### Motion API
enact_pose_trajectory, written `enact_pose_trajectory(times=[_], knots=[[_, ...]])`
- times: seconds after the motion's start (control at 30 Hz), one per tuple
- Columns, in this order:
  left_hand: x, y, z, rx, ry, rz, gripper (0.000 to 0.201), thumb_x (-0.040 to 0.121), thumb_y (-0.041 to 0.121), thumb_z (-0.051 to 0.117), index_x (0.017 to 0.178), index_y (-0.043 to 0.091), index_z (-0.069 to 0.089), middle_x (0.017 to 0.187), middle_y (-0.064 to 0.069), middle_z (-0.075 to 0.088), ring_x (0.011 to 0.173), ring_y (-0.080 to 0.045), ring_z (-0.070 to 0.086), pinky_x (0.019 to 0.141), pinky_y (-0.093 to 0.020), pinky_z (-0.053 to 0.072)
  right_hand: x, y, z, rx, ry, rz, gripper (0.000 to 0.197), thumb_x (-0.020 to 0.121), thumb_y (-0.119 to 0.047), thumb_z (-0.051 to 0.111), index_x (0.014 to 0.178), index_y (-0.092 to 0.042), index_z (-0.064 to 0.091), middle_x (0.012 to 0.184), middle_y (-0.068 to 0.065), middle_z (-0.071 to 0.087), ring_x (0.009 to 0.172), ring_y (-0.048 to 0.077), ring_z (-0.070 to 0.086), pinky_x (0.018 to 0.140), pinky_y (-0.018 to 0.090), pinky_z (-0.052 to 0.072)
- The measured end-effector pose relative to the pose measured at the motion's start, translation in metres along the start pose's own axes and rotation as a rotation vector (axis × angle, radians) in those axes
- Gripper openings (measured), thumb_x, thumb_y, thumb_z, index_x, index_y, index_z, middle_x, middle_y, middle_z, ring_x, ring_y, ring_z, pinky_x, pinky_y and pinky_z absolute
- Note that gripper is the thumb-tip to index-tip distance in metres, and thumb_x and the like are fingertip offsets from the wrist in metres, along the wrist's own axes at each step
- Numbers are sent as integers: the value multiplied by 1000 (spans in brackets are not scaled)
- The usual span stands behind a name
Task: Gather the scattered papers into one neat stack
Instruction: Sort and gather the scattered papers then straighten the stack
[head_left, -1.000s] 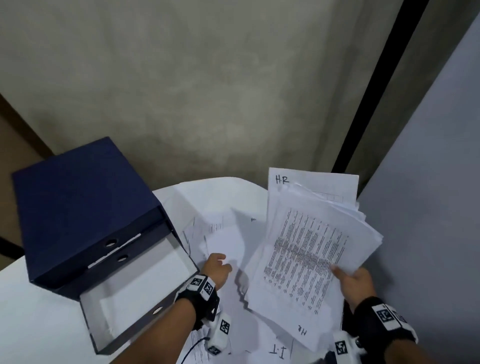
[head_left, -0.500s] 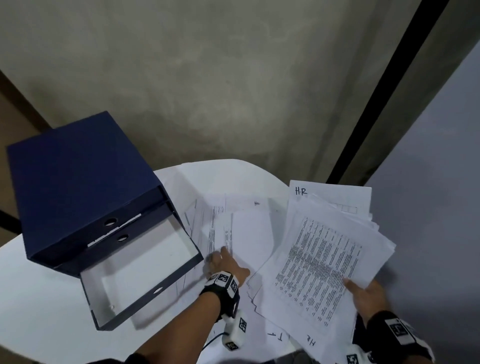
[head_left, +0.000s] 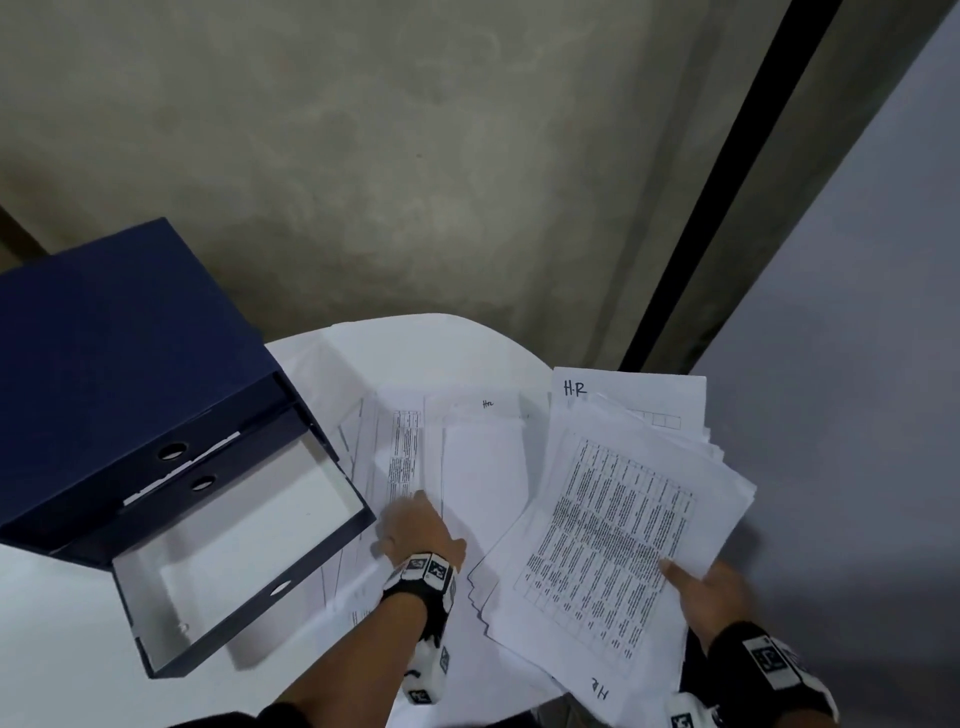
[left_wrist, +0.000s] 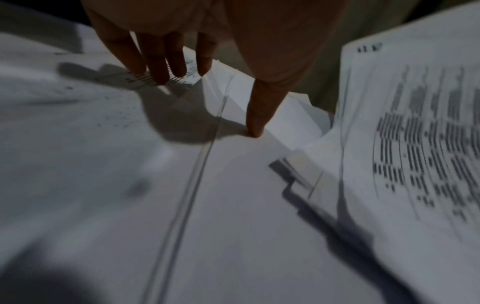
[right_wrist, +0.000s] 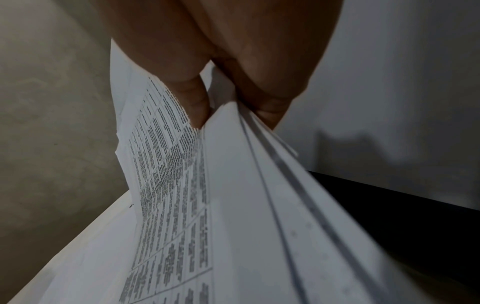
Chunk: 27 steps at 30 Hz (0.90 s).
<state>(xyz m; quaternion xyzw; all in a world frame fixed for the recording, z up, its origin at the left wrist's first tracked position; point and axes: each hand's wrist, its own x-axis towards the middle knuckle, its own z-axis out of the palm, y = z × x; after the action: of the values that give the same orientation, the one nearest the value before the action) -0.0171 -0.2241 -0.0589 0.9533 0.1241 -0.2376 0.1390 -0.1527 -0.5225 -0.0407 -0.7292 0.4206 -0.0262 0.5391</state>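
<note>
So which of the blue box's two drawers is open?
The lower drawer of the blue box: it is pulled out, its pale inside showing, beside the left hand. The upper drawer is pushed in.

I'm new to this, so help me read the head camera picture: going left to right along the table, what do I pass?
blue file box → left hand → held sheaf of papers → right hand.

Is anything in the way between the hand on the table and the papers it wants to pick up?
Nothing visible is. The left hand already rests with straight fingers on the loose papers on the table. The open blue box sits off to its left, and the right hand holds its bundle off to the right.
</note>
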Motion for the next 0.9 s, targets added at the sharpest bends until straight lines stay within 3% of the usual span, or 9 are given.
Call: enact_pose_trajectory(times=[0.13,0.3,0.4,0.5,0.6,0.67,0.7,0.8,0.9], knots=[[0,4,9,-90,25,94,75,74,30,71,135,20,28,141,-10,33,133,-29,30,110,-45,28,-2,-1,-2,28,-3,5,29,86,-7,70,114,-6,67,104,11,71,104,34,66,99,55,48],[5,9,6,-89,-37,81,84,75,33,73,142,16,25,142,-12,35,135,-30,30,110,-48,29,-1,0,-5,13,8,-24,37,85,-8,71,122,-4,64,115,12,69,110,33,63,101,55,46],[5,9,4,-61,-69,79,67,76,34,70,135,20,43,137,-8,36,132,-28,32,108,-44,29,-1,2,-6,23,10,-19,36,86,-6,70,121,-4,64,112,11,69,110,33,63,101,55,46],[-2,12,2,-37,-45,150,35,83,29,64,117,24,58,131,-5,43,125,-25,39,104,-39,32,-2,2,-5,38,0,-12,37,85,-6,70,121,-7,64,112,10,69,111,33,63,101,56,46],[-12,16,-9,-177,4,304,5,95,16,47,94,21,49,107,-6,61,100,-23,61,84,-33,48,-2,-2,-5,84,-9,16,32,86,-4,69,116,-11,65,109,9,70,107,32,65,99,56,47],[-19,21,-29,-302,15,359,9,98,11,37,95,19,41,86,-6,62,67,-18,58,63,-32,49,-4,-5,-4,122,-6,31,31,86,-3,68,115,-14,66,110,8,70,106,33,65,99,58,48],[-21,23,-44,-342,19,359,11,99,11,36,102,19,42,87,-6,63,61,-15,53,60,-30,47,-4,-8,-3,143,-8,35,31,87,-3,67,116,-14,66,110,8,70,106,33,65,99,58,47],[-20,28,-98,-448,91,344,31,101,12,38,130,20,46,119,-9,64,87,-22,60,74,-26,42,-9,-21,-4,220,-29,42,26,90,3,61,110,-13,66,103,7,70,97,29,65,96,51,49],[-13,26,-161,-606,257,376,31,100,16,44,130,13,51,122,-12,64,108,-32,61,89,-32,45,-11,-36,-5,296,-47,51,27,91,7,57,111,-9,63,99,6,68,90,23,64,92,46,49]])
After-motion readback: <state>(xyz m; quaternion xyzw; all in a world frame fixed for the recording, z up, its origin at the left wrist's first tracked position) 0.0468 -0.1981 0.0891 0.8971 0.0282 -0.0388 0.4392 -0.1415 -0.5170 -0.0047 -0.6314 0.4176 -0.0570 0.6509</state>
